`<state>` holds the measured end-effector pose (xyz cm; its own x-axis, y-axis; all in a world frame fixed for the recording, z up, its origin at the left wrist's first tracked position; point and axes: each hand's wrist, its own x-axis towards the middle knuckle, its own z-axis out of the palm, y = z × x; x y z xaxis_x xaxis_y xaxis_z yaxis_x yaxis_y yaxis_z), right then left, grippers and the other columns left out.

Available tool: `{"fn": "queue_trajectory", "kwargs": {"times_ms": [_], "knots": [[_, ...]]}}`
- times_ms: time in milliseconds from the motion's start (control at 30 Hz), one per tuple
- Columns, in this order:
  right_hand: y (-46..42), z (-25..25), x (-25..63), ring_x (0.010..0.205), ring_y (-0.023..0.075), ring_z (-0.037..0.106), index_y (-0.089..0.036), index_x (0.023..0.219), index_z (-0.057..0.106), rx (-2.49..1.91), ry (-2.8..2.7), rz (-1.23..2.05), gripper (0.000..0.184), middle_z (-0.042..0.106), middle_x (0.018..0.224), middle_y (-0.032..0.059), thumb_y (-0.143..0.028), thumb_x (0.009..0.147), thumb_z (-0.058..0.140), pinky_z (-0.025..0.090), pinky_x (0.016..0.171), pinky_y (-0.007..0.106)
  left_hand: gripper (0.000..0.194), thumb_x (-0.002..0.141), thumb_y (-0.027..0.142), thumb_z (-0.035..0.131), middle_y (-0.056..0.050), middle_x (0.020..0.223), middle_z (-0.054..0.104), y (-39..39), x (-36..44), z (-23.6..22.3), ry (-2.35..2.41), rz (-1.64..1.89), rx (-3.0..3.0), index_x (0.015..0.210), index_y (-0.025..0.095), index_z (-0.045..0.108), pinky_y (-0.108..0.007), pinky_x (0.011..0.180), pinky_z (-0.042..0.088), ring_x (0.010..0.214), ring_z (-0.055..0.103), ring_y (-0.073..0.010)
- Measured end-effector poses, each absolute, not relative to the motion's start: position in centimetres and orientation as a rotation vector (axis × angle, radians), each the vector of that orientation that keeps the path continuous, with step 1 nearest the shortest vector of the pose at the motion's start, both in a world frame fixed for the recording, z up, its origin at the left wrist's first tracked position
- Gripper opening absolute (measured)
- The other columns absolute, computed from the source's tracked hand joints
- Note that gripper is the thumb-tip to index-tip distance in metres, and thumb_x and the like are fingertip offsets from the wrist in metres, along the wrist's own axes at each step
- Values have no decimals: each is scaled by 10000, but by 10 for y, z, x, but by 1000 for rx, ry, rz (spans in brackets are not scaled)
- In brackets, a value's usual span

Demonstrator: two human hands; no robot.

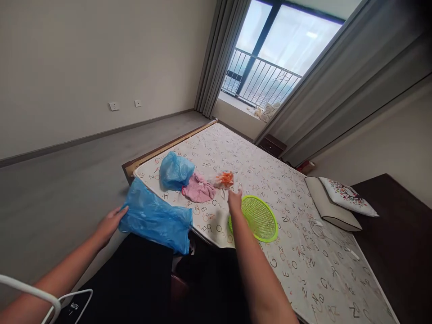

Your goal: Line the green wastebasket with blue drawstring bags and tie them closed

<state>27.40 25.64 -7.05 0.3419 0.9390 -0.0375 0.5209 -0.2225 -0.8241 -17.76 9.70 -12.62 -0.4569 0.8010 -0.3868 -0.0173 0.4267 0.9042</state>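
Observation:
A blue plastic bag hangs over my lap at the bed's edge, its left end pinched in my left hand. My right hand reaches over the mattress, just short of an orange item in clear plastic. Its fingers are small and partly hidden, so their grip does not show clearly. Under my right forearm sits a green plastic basket, partly covered by the arm. To the left lies a crumpled pink cloth, touching a bunched blue plastic bag.
The letter-printed mattress rests on a wooden bed frame. Pillows and a coiled white cable lie to the right by the dark headboard. A white cable crosses the lower left. A nightstand stands beyond.

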Motion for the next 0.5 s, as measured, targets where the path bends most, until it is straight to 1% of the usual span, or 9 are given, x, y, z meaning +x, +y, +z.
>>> {"fn": "queue_trajectory", "kwargs": {"times_ms": [67,100,167,200,233,300,400,433,500], "knots": [[224,-102,245,1045,248,714,-146,1587,296,-1824,-1346,904,840,682,1288,178,-418,864,626,596,895,417,614,575,659,845,-112,922,790,101,-151,-113,1524,1076,635,923,165,739,-412,830,596,888,739,-312],[206,-116,228,1157,256,683,-158,1619,212,-1704,-1438,1092,927,602,1422,195,-386,842,663,564,981,447,605,587,663,847,-112,937,790,103,-136,-106,1424,995,666,925,171,745,-413,839,598,914,743,-314],[169,-136,198,1478,278,432,-213,1651,97,-1377,-1687,1275,1157,304,1667,184,-390,746,797,392,1187,490,546,648,669,812,-94,941,791,107,-104,-89,1299,845,829,910,193,761,-392,841,598,954,737,-307],[153,-140,185,1552,291,304,-230,1656,67,-1258,-1783,1304,1258,200,1708,169,-399,689,854,310,1235,513,507,679,662,791,-82,922,789,109,-88,-79,1250,759,938,888,201,770,-374,824,595,934,735,-298],[140,-141,175,1566,298,267,-234,1655,96,-1150,-1865,1327,1285,191,1711,161,-391,652,885,274,1252,516,461,739,636,758,-71,944,789,111,-73,-70,1172,666,1060,910,209,782,-359,828,586,924,731,-282],[123,-135,164,1491,294,406,-240,1595,333,-988,-1988,1367,1024,404,1624,134,-348,709,836,328,1226,497,364,812,566,715,-49,937,779,113,-44,-51,1078,583,1290,886,216,783,-345,834,570,889,713,-256],[127,-119,177,1161,269,672,-206,1184,725,-1109,-1987,1431,363,741,1203,82,-284,838,647,499,1062,442,310,824,495,727,-41,1012,763,114,-15,-37,1083,749,1480,977,227,761,-362,920,549,993,692,-264],[135,-115,188,1063,263,702,-188,1039,762,-1271,-1912,1416,263,773,1077,73,-275,840,613,534,996,418,339,823,478,734,-51,1094,752,115,-10,-38,1117,861,1483,1057,232,743,-373,965,536,1063,681,-272],[161,-110,216,950,253,716,-158,902,768,-1646,-1667,1291,228,785,956,74,-276,809,596,566,884,362,434,829,455,732,-82,1259,701,117,-9,-49,1223,1096,1415,1199,235,680,-397,1041,505,1196,641,-281]]}}
